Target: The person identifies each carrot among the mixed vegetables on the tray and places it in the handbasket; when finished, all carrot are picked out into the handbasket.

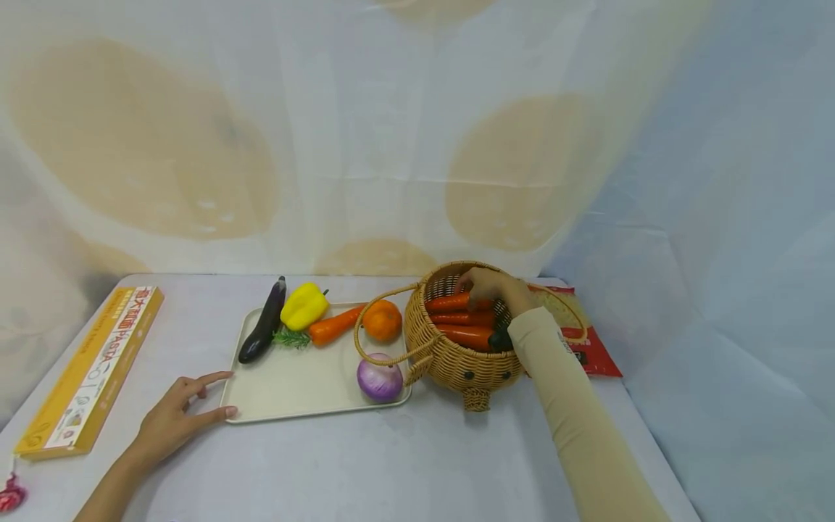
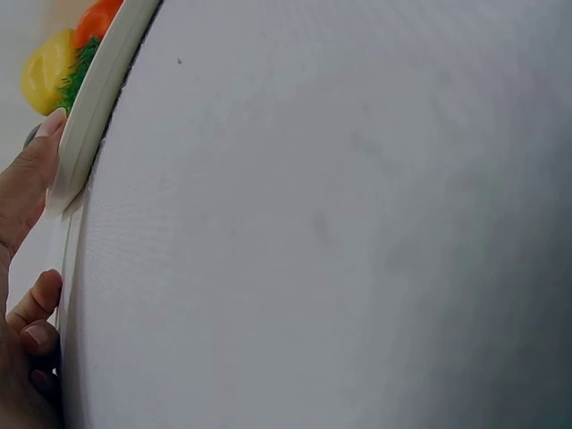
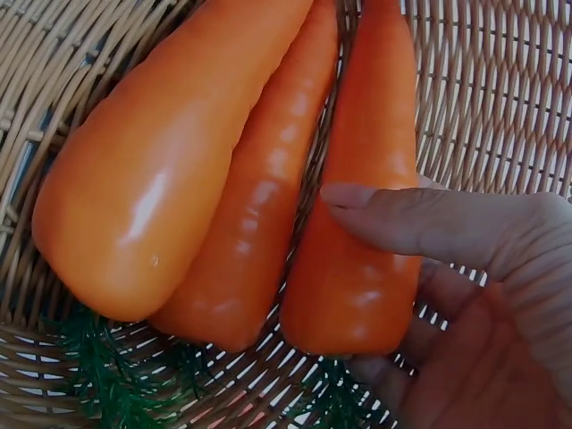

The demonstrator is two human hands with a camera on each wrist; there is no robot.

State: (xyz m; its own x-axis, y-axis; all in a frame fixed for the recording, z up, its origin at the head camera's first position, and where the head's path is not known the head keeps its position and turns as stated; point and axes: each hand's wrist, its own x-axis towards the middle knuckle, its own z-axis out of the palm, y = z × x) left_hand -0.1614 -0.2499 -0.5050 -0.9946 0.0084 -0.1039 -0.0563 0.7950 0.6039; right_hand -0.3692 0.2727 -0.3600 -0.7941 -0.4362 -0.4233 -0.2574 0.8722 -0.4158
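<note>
My right hand (image 1: 488, 284) reaches into a round wicker basket (image 1: 443, 367) and grips the topmost of several carrots. In the right wrist view the thumb lies across this carrot (image 3: 362, 295), with the other fingers behind it. Two more carrots (image 3: 147, 197) lie alongside, green tops downward. My left hand (image 1: 168, 424) touches the near left corner of a pale tray (image 1: 287, 399), thumb and forefinger at its rim. On the tray are an eggplant (image 1: 262, 333), a yellow bell pepper (image 1: 304, 307), a carrot (image 1: 334, 326), an orange (image 1: 382, 321) and a purple onion (image 1: 380, 380).
A long yellow pasta box (image 1: 98, 370) lies at the left of the table. Behind the basket on the right is a red packet (image 1: 596, 355). A basket handle (image 1: 367, 353) leans over the tray's right end. A small dark red object (image 1: 11, 494) is at the left edge.
</note>
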